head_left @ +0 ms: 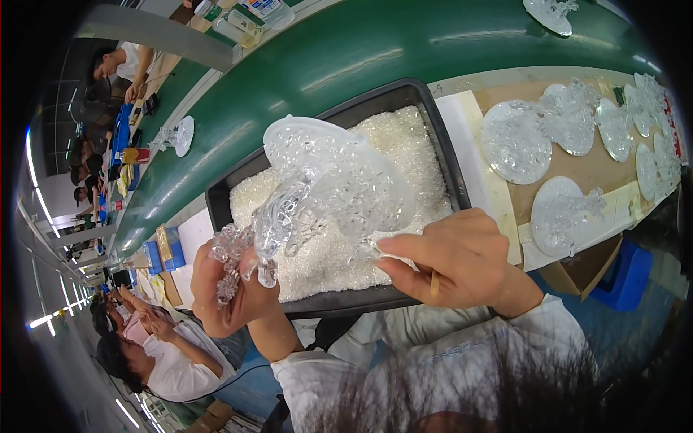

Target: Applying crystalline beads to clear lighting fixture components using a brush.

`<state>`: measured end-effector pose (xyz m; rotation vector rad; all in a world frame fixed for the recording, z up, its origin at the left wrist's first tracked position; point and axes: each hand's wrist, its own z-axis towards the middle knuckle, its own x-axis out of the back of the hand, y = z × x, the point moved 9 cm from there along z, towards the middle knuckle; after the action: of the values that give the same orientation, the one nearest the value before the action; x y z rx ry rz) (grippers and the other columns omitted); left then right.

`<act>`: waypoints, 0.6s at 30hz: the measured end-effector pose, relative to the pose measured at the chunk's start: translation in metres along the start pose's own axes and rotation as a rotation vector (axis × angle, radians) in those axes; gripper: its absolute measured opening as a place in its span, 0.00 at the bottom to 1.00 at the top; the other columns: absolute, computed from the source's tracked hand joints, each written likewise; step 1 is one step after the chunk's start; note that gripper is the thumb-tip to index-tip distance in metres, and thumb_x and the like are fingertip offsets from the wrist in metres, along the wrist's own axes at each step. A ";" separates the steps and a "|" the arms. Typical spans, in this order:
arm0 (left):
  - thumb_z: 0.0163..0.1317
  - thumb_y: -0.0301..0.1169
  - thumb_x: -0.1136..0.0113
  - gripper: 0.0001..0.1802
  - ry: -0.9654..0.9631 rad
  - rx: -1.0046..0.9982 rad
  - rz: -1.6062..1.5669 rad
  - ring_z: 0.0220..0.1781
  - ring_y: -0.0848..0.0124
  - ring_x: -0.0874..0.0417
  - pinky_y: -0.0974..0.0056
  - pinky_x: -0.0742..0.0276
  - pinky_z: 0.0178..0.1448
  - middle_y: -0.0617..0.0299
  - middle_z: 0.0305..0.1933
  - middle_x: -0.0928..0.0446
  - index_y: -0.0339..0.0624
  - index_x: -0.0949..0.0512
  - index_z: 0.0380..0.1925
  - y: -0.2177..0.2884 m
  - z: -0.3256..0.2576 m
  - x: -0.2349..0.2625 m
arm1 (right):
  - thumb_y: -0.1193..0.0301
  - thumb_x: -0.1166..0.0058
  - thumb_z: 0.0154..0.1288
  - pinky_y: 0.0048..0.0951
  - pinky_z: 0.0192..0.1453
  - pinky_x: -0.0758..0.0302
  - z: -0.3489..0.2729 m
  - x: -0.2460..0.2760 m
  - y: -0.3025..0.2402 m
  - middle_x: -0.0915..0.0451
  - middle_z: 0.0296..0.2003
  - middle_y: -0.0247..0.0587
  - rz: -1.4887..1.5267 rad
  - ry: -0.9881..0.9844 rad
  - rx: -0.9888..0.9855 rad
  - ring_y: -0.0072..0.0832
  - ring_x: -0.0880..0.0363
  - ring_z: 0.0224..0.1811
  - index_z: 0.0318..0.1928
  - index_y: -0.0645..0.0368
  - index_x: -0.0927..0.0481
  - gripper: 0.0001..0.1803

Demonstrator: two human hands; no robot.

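A clear ornament (346, 180) with a rounded, disc-like base and sculpted, bumpy parts hangs tilted over a black tray (451, 162). My left hand (234, 292) is closed around its sculpted end, and clear knobbly bits show between the fingers. At the ornament's lower right edge, my right hand (462, 263) is closed, its thumb and forefinger pinching at a small clear bit. A thin wooden stick (434, 283) pokes out from the curled fingers of that hand; its other end is hidden. Small glassy white granules (408, 137) fill much of the tray below.
Several similar clear ornaments (516, 143) lie on cardboard at the right. Beyond the tray runs a green conveyor belt (361, 54) carrying another ornament (175, 136). A blue bin (624, 278) and an open carton (585, 267) stand lower right. Other people (170, 361) sit along the left.
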<state>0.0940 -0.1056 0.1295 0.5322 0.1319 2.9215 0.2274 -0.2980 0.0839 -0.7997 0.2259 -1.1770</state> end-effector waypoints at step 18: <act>0.43 0.19 0.26 0.15 0.136 -0.082 -0.114 0.25 0.62 0.17 0.62 0.21 0.32 0.45 0.27 0.19 0.24 0.22 0.31 0.005 -0.006 0.000 | 0.81 0.35 0.49 0.22 0.17 0.32 -0.006 -0.003 0.018 0.23 0.15 0.36 0.116 -0.083 -0.118 0.24 0.25 0.12 0.34 0.62 0.16 0.09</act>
<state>0.0912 -0.1108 0.1250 0.3030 0.0565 2.8358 0.2364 -0.2953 0.0672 -0.9253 0.2718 -1.0269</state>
